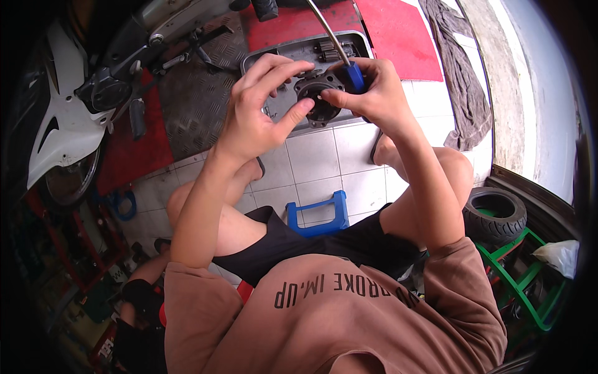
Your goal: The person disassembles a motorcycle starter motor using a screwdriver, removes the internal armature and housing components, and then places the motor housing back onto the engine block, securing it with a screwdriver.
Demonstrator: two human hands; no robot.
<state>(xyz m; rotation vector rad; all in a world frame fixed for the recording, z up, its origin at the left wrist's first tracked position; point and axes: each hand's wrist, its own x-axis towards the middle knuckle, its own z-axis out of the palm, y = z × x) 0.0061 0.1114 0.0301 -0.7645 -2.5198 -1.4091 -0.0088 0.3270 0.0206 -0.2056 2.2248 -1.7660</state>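
Both hands are over a grey metal tray. They hold a dark round metal part with bolt holes round its flange. My left hand has its thumb at the part's left side and its fingers curled over the top. My right hand presses its thumb into the ring from the right. Between its thumb and index finger sits the blue handle of a tool whose long metal shaft slants up to the top edge. Small dark cylindrical parts lie at the back of the tray.
A motorcycle stands left over red and checker-plate mats. A blue plastic stool is between my legs. A tyre rests on a green frame, below a grey cloth. Another person is at lower left.
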